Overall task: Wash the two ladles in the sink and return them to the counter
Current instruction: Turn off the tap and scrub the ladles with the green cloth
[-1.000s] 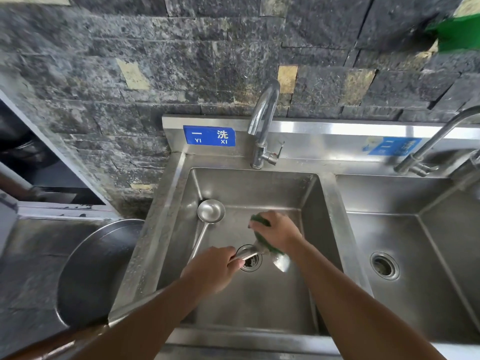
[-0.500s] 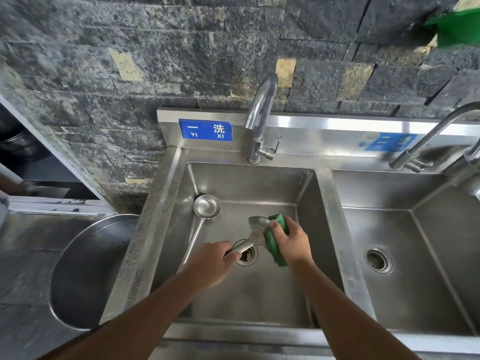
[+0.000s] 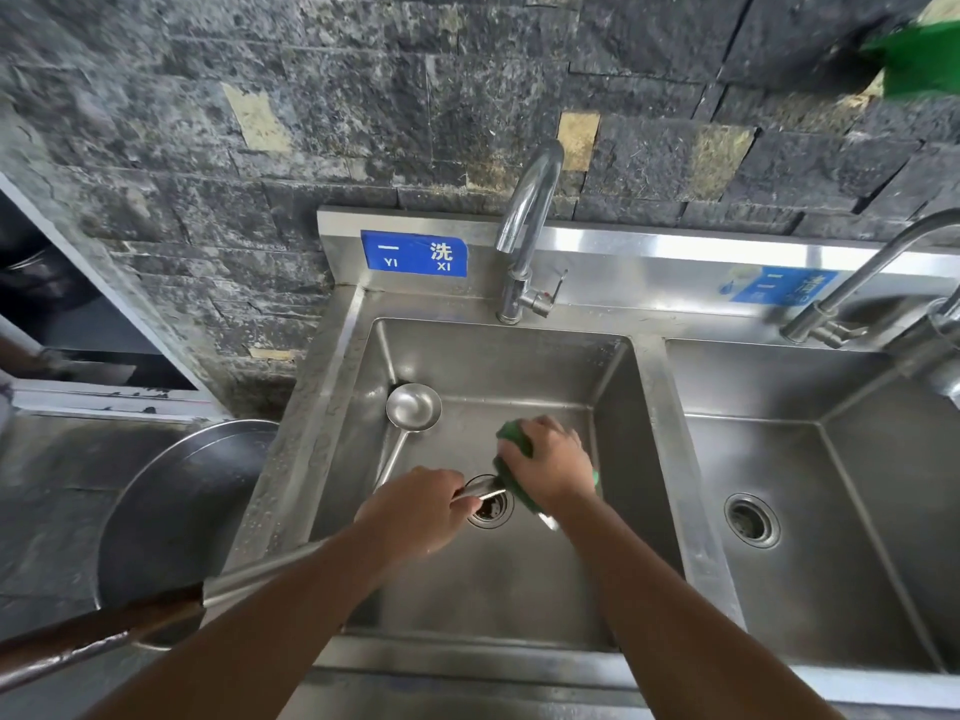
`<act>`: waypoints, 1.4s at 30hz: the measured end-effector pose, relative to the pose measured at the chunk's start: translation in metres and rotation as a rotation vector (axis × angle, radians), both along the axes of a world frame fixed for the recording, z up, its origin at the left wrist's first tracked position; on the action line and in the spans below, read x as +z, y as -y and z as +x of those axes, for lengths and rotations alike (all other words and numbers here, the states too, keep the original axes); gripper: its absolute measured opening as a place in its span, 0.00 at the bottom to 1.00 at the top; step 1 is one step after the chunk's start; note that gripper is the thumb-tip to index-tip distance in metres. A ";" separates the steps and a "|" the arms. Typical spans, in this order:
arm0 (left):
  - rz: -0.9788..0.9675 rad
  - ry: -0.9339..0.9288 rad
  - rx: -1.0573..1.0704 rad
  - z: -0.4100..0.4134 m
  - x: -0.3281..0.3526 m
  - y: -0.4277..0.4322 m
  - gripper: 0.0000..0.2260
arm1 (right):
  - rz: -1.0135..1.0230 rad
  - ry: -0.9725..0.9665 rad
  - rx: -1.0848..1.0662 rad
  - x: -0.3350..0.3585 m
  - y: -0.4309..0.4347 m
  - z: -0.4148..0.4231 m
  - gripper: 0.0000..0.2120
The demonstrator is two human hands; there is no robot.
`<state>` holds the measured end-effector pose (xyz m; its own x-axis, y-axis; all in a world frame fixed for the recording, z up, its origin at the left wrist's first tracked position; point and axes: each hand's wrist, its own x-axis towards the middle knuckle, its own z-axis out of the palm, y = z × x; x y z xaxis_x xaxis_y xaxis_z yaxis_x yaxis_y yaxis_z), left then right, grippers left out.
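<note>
Nearest to you, the first ladle (image 3: 260, 578) has a long handle. It comes from outside the sink (image 3: 307, 423), low on your left, crosses the front rim and goes up into your left hand (image 3: 415, 511). The fingers (image 3: 451, 485) of this hand are curled tight round the metal shaft. So the long axis runs from near-left to far-right, and the bowl lies just past these fingers, to their right, beside the drain (image 3: 491, 509).

Your right hand (image 3: 550, 470) is on that bowl. Its fingers are closed round the green sponge (image 3: 514, 445) and press it on the bowl; only a small piece of bright metal shows under the palm. I judge that this is the scrubbing step.

Farther from your left fingers, and apart from them, the second ladle (image 3: 413, 406) lies on the sink floor. Its bowl is near the far-left corner and its handle points back to your left hand, which is the nearer one. The steel looks wet, so it may slip.

The counter (image 3: 47, 511) is left of your left fingers. A large round metal pan (image 3: 176, 511) stands on it, so I think little room is left for two long ladles.
</note>
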<state>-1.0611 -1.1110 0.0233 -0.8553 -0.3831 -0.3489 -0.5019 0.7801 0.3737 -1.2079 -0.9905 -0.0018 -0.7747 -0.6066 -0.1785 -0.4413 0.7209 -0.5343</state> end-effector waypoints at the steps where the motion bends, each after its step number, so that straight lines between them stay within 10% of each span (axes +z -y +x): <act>1: 0.015 0.002 0.010 -0.002 -0.001 0.000 0.16 | 0.002 -0.132 0.037 -0.003 0.000 0.011 0.18; 6: 0.082 -0.065 0.067 -0.013 -0.004 0.003 0.18 | -0.303 -0.367 -0.077 -0.028 -0.020 0.025 0.19; 13: 0.147 -0.116 0.009 -0.003 -0.004 0.010 0.17 | -0.514 0.605 -0.566 -0.011 -0.031 -0.012 0.12; 18: 0.132 -0.082 -0.089 0.006 0.001 0.008 0.14 | -0.203 0.674 -0.349 0.001 -0.019 -0.039 0.15; 26: 0.154 -0.013 -0.018 0.001 -0.015 -0.005 0.08 | 0.255 -0.006 0.232 0.011 0.022 -0.003 0.14; 33: 0.298 -0.041 0.080 0.006 -0.027 0.000 0.13 | -0.130 -0.372 -0.030 -0.028 -0.020 0.030 0.14; 42: 0.415 -0.072 0.090 0.008 -0.017 0.000 0.11 | -0.439 0.777 -0.870 -0.036 -0.045 -0.004 0.16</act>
<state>-1.0529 -1.1112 0.0058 -0.8526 -0.2971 -0.4299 -0.5223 0.5102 0.6833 -1.2123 -0.9459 -0.0373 -0.7289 -0.0696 -0.6810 0.6332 0.3097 -0.7094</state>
